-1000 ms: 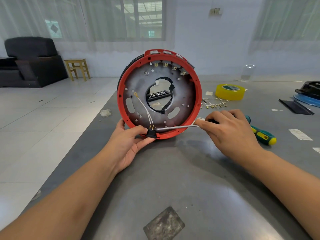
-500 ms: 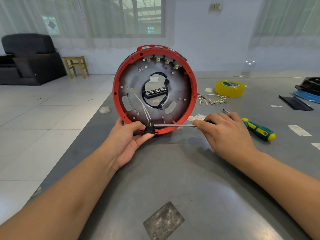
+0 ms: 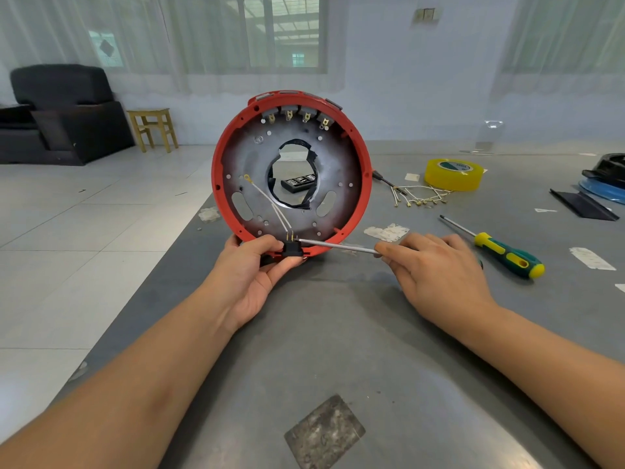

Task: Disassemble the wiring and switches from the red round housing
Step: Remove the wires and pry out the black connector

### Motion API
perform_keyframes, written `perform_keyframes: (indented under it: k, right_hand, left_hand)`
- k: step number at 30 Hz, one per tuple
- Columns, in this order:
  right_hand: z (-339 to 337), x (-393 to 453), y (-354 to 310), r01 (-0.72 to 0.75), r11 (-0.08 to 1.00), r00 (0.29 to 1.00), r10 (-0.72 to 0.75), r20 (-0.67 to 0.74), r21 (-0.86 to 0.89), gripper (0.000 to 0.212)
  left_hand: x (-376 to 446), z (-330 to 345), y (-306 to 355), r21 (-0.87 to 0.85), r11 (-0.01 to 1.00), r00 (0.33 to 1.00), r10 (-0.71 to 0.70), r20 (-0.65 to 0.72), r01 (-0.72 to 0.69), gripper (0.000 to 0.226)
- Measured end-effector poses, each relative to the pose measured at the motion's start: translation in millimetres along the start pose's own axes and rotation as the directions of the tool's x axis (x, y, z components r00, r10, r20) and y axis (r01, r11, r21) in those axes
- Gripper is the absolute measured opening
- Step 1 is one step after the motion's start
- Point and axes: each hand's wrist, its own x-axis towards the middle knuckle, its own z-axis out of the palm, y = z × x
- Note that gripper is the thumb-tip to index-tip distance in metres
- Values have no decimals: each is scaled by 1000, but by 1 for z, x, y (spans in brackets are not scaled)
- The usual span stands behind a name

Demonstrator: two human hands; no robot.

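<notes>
I see the left hand (image 3: 248,282) cupped under the housing's lowest edge, thumb and fingers pinching the small black rocker switch (image 3: 293,248) that sits at six o'clock on the rim. The right hand (image 3: 436,272) curls round a slim steel-shafted screwdriver (image 3: 334,246), its handle hidden in the palm; the tip lies against the switch's brass terminals, coming in from three o'clock. The red round plastic housing (image 3: 364,184) stands on edge on the grey metal table (image 3: 338,350), open face toward me. Two thin white wires (image 3: 270,201) run from the switch up to a ring terminal at about nine o'clock of the central hole. Four grey switches (image 3: 297,113) with brass tabs line the rim near twelve o'clock.

At three o'clock of the housing lie one green-and-yellow-handled screwdriver (image 3: 507,257), one roll of yellow tape (image 3: 453,174) and a loose bundle of white wires with brass terminals (image 3: 419,197).

Against half a second ago, both holds are unchanged; the housing now shows more of its top wall, and the screwdriver shaft slopes slightly more.
</notes>
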Motion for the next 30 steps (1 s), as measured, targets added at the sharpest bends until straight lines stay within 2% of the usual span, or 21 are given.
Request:
perform_keyframes:
  k: [3, 9, 18, 24, 30]
  right_hand:
    - [-3, 2, 2, 19, 999, 1000, -19, 11, -32, 26]
    - [-10, 10, 12, 96, 986, 990, -109, -88, -136, 21]
    - [-15, 15, 20, 145, 972, 985, -160, -68, -184, 26]
    - [-10, 6, 10, 49, 996, 999, -48, 10, -71, 23]
    - [0, 0, -5, -48, 998, 997, 46, 69, 33, 28]
  left_hand:
    - [0, 1, 0, -1, 1000, 1000, -1, 2, 1, 41]
    - [-3, 3, 1, 23, 1000, 1000, -7, 29, 6, 39]
    - [-3, 3, 0, 67, 998, 999, -9, 49, 6, 48]
    - [-3, 2, 0, 54, 999, 998, -5, 68, 1, 49]
    - [-2, 3, 0, -3, 1000, 1000, 10, 15, -10, 33]
